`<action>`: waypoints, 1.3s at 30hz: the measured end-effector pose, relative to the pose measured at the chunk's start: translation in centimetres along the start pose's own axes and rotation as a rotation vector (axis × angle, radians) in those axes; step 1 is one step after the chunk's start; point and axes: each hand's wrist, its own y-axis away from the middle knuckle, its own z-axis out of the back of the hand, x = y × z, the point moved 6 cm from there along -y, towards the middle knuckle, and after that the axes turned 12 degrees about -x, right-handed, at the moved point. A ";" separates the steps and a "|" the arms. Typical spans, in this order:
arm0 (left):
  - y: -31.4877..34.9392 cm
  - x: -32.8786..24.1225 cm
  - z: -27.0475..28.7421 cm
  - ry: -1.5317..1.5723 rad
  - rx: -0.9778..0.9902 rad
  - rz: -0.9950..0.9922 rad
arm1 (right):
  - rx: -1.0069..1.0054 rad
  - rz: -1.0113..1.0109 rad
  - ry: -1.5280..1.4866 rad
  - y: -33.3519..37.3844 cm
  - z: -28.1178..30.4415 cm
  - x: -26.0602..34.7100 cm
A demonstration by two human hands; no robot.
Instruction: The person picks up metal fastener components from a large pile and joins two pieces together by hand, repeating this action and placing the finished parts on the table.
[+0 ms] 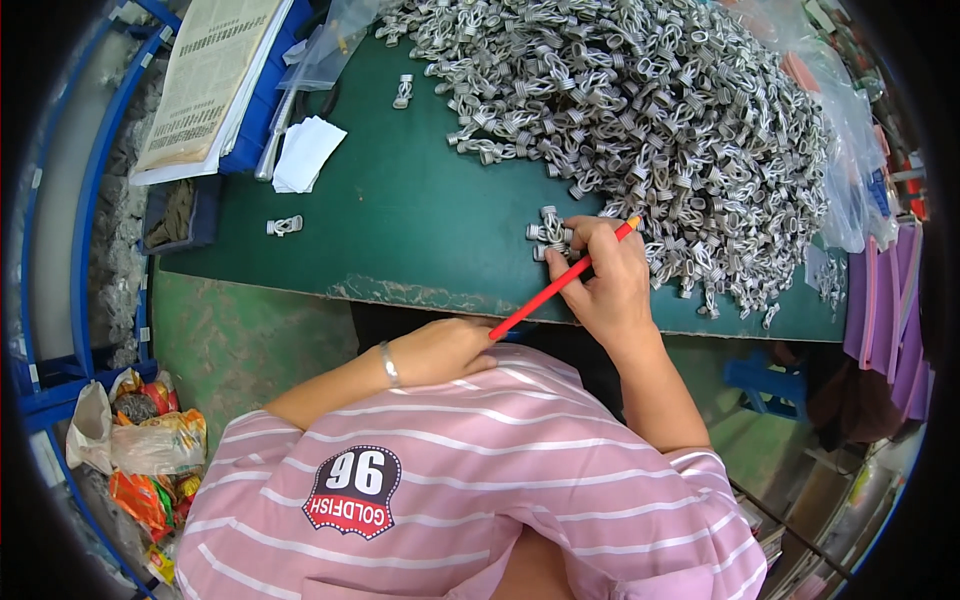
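Head view: a person in a pink striped shirt sat at the green table [400, 210].
Right hand [610, 280]: fingers pinched a red pencil [560, 282], resting at the near edge of the heap.
Heap: grey-white coiled clips [650, 100] piled on the table's far right.
Small clip bundle [550, 235]: just left of the heap, touching the right fingertips.
Left hand [445, 350]: below the table's front edge, fingers loosely curled, holding nothing visible; the pencil's lower end was just beside it.
White paper slips [305, 152]: well left of the heap.
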 end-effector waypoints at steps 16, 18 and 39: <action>0.1 -1.5 9.0 0.287 -0.187 0.061 | -0.006 -0.051 -0.118 -0.9 0.2 -0.5; 0.1 0.0 8.8 0.649 -0.329 0.324 | -0.007 -0.403 -0.725 -0.2 -0.6 -1.2; -2.0 -0.7 5.2 1.363 -0.491 0.279 | -0.160 -0.134 -0.884 0.5 0.7 2.7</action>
